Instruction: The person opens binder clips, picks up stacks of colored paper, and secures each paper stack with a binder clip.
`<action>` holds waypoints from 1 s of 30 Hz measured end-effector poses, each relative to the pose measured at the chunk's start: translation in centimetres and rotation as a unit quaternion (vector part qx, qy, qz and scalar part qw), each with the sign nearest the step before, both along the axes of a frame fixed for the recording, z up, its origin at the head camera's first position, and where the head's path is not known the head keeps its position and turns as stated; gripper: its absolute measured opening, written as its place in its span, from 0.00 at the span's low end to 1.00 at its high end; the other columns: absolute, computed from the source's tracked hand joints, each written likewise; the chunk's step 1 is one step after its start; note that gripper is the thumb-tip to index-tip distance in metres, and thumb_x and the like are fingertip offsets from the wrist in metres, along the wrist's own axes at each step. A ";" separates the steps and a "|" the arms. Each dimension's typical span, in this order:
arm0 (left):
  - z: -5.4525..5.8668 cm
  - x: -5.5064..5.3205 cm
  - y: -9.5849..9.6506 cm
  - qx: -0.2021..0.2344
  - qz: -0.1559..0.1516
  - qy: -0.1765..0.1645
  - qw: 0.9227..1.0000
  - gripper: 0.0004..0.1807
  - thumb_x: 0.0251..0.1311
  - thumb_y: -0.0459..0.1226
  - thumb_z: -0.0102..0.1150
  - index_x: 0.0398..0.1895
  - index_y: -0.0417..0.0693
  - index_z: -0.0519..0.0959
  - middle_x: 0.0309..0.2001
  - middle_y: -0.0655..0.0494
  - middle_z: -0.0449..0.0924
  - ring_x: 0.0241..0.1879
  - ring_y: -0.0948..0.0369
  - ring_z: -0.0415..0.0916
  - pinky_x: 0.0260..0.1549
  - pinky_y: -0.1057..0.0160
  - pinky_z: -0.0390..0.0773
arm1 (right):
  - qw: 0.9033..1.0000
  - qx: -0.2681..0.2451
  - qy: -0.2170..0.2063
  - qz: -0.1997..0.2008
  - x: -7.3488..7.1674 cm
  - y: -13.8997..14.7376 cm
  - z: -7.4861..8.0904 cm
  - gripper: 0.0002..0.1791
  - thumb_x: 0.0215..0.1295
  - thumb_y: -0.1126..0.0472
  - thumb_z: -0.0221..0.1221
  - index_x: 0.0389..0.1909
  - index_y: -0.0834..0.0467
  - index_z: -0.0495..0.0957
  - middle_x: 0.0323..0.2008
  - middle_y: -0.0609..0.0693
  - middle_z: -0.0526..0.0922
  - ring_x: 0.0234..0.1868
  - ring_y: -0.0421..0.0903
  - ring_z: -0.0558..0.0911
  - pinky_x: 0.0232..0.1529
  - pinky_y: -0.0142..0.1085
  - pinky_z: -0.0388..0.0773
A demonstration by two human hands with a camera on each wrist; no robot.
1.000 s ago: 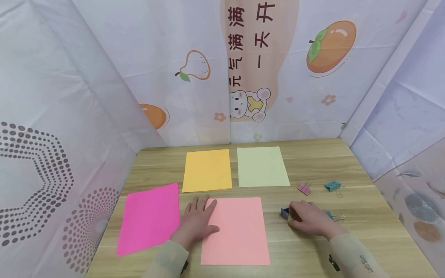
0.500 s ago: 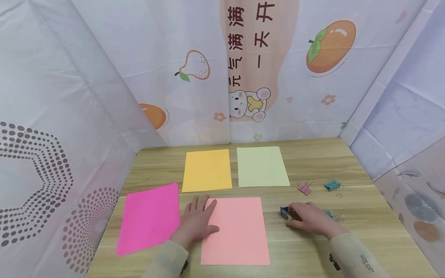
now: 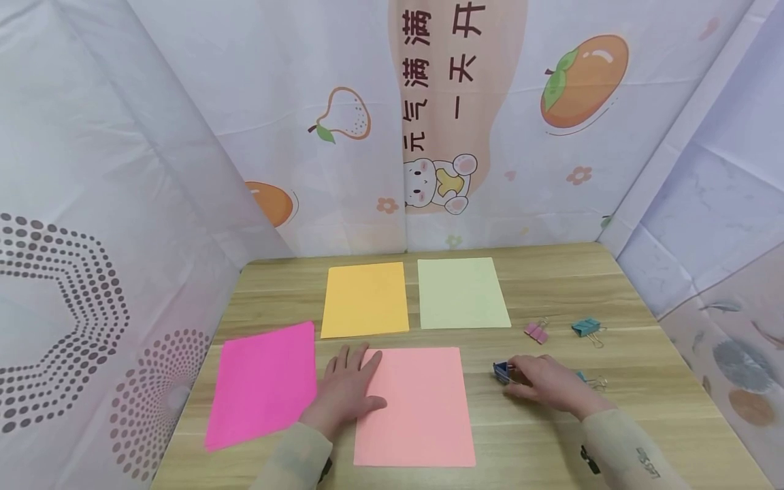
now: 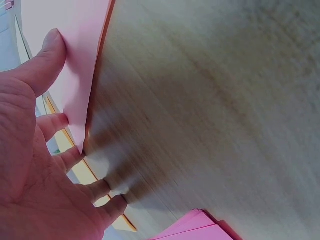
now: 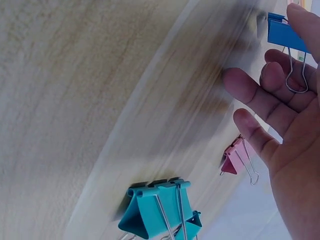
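At the left edge of a light pink paper stack [image 3: 422, 408], my left hand [image 3: 346, 393] lies with fingers spread; its thumb and index finger reach over the paper. In the left wrist view the same pink paper [image 4: 65, 20] passes under the thumb, and the other fingertips touch the wood. Right of that stack, my right hand [image 3: 545, 384] pinches a blue binder clip [image 3: 502, 372] between thumb and fingers, low over the table. Seen from the right wrist, the blue clip [image 5: 286, 35] is partly behind the thumb, its wire handle hanging before the fingers. Those other fingers are loosely bent.
A magenta stack [image 3: 263, 388] lies at the left, a yellow stack [image 3: 365, 299] and a pale green stack [image 3: 462, 292] at the back. A pink binder clip [image 3: 537, 332] and a teal one [image 3: 586, 327] lie behind the right hand; another teal clip [image 3: 582, 376] is partly hidden beside it.
The blue clip has turned slightly and shifted a little left and back between the right fingers, which now show more of it. The left hand and paper stacks have stayed put.
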State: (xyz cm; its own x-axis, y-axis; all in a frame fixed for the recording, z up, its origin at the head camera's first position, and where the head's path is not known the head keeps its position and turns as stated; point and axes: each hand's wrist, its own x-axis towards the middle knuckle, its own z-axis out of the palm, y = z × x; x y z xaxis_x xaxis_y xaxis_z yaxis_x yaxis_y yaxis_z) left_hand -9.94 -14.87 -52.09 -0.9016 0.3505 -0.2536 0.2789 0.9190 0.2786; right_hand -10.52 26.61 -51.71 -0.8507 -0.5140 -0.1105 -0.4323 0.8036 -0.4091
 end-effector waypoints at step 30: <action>-0.5 -0.3 0.2 0.005 0.004 0.006 1.000 0.50 0.55 0.59 0.70 0.79 0.53 0.62 0.79 0.43 0.52 0.76 0.31 0.46 0.70 0.32 0.53 | 0.998 0.016 0.052 0.016 -0.3 0.2 0.5 0.16 0.70 0.52 0.64 0.48 0.60 0.79 0.32 0.37 0.80 0.32 0.34 0.79 0.57 0.58 0.75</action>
